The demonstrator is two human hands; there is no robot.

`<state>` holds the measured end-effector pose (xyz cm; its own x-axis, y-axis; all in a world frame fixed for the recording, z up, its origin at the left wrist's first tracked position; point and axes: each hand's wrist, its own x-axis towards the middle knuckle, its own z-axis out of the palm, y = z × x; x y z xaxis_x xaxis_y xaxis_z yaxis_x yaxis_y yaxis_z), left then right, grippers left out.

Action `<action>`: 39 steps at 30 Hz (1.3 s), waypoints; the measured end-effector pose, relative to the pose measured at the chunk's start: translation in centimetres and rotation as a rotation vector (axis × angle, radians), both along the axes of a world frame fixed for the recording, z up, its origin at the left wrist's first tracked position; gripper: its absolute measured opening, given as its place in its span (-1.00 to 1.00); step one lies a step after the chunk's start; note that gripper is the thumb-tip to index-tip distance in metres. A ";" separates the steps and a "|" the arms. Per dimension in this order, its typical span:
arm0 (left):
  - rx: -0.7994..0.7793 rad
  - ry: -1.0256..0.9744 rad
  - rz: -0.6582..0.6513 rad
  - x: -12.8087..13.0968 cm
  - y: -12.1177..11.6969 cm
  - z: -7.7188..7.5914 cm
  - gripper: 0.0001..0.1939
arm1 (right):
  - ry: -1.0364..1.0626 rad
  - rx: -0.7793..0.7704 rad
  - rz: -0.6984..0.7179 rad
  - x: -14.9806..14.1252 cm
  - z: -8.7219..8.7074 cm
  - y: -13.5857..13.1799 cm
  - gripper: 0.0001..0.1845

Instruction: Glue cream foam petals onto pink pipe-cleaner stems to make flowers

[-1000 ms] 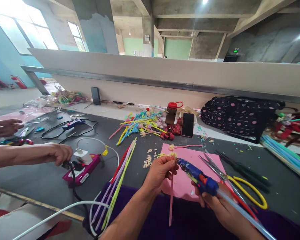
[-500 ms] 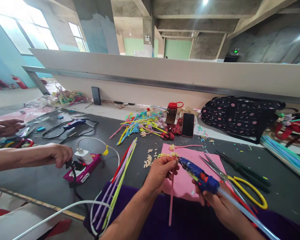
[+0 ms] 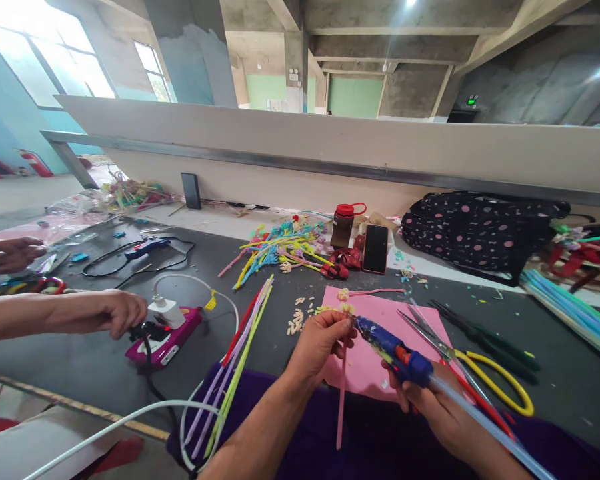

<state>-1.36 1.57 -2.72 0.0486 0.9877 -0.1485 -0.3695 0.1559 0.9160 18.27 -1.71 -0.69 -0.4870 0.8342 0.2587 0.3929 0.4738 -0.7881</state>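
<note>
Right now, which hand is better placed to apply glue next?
Probably the right. The right hand grips the blue plastic glue gun, nozzle close to the small yellow flower-like piece; the left hand pinches the thin pink stem.

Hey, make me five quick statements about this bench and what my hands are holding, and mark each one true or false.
1. Your right hand holds a blue glue gun. True.

2. Your left hand holds the scissors. False: it holds a pink stem; the scissors lie partly on the pink sheet.

3. The red-lidded bottle stands to the left of the red-edged phone in the picture. True.

4. The patterned bag lies left of that bottle. False: it is to the right.

5. Another person's hand is at the magenta power strip. True.
</note>
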 end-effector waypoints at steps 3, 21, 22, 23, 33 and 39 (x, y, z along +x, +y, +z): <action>-0.007 0.001 0.004 0.0 0.0 0.1 -0.74 | -0.007 0.009 0.013 0.2 0.0 0.1 -0.58; -0.061 -0.077 0.108 -1.4 0.8 0.6 -0.79 | -0.111 0.050 -0.071 2.4 1.1 2.0 -0.84; -0.058 -0.095 0.117 -1.6 0.9 0.6 -0.79 | -0.177 0.068 -0.070 2.3 1.1 2.1 -0.86; -0.054 -0.105 0.130 -1.7 0.9 0.7 -0.80 | -0.251 0.093 -0.068 2.2 1.0 2.2 -0.88; -0.065 -0.103 0.227 -2.5 0.8 1.3 -0.79 | -0.855 0.285 -0.266 -0.3 -2.2 1.2 -0.78; -0.049 -0.106 0.237 -2.6 0.8 1.4 -0.80 | -0.963 0.297 -0.278 -0.4 -2.5 1.3 -0.70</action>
<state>-3.98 2.42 -1.32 -0.1660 0.9651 -0.2024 -0.4942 0.0962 0.8640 17.87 -0.37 -3.15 -0.3968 0.9148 0.0757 0.9178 0.3940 0.0494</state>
